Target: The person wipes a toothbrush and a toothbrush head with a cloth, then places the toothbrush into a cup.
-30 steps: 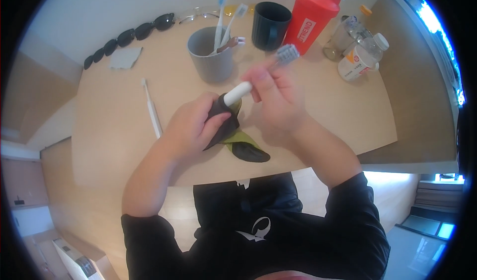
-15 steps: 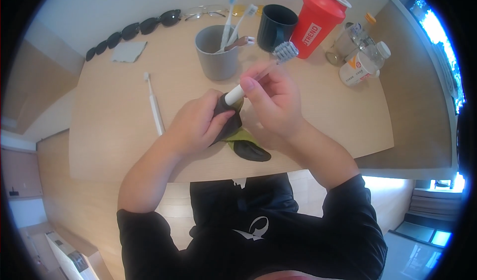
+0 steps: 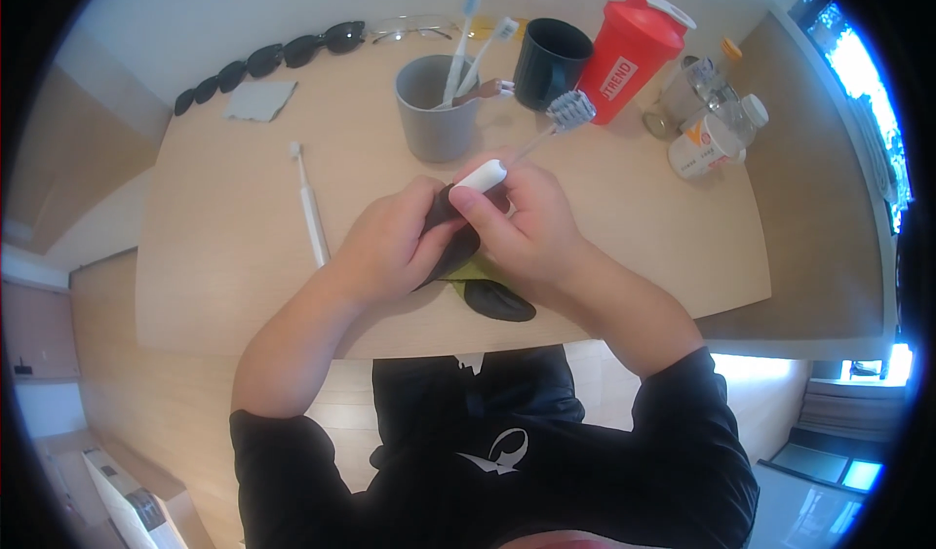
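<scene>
Left hand grips cloth, right hand grasps brush at cloth's 1 o'clock, bristles aimed 2 o'clock; looks like a wiping step, contact hidden, so next move calls for snug cloth and straight strokes.

Left grip curled, just beside curled right grip.
</scene>
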Motion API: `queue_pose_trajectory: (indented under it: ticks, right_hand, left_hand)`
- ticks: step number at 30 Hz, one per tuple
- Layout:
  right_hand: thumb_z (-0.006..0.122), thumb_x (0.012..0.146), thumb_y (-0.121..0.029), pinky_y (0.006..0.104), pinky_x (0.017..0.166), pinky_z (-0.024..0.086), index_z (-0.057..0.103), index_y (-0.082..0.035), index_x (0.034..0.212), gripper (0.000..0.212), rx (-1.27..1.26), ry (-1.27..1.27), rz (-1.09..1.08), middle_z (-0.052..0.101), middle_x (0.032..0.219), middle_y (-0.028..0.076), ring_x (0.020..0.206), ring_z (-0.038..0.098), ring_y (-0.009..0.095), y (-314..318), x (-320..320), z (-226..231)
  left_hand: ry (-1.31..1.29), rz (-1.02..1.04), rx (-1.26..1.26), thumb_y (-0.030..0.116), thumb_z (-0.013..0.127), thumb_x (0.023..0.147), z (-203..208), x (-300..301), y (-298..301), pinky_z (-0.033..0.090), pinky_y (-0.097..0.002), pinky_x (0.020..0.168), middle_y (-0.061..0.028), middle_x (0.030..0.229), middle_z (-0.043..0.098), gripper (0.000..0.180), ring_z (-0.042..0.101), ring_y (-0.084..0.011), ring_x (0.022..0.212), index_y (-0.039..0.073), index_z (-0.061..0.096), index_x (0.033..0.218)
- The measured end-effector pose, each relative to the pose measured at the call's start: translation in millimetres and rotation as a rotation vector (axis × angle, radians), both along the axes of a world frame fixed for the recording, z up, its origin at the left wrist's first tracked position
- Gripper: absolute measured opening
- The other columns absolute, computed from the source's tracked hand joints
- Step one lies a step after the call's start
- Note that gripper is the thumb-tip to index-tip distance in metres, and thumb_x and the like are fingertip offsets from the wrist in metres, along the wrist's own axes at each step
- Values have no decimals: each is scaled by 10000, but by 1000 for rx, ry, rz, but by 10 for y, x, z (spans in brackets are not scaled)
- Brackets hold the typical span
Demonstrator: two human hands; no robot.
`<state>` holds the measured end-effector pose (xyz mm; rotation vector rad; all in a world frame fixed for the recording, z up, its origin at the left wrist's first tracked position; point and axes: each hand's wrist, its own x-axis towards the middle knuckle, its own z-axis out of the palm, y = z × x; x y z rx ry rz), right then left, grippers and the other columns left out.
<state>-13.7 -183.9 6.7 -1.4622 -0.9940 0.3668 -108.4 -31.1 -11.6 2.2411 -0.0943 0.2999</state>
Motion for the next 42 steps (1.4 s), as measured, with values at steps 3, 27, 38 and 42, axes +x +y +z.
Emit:
queue_pose_trajectory:
  ticks: [3,27,38,42]
  right_hand:
    - [580,895,-122,249,609,450,526,-11,959,139,29,6,16,577,756,59,668,567,121,16,3,-45]
    - [492,928,-108,290,770,434,476,-31,1042,139,249,-71,64,570,918,88,828,532,149,-63,98,-161]
    - [383,967,-108,342,898,430,361,-46,1091,141,439,98,185,585,1063,204,973,556,194,-29,17,-85]
    - [372,976,-129,370,913,434,349,-49,1092,142,501,70,270,594,1051,231,1008,568,228,-25,91,-106]
  left_hand:
    - [6,0,2,63,557,845,-7,-3,18,468,-360,724,-178,899,608,209,602,-324,815,9,484,1033]
    - [-7,-82,5,223,613,829,64,-15,52,452,-425,674,-201,833,601,262,568,-397,779,12,516,949]
    - [-75,-50,-50,219,630,809,92,-48,91,449,-416,665,-193,829,595,269,558,-402,766,7,536,946]
    - [-153,-78,-34,211,629,812,121,-44,82,451,-411,653,-190,817,596,257,561,-397,756,10,543,947]
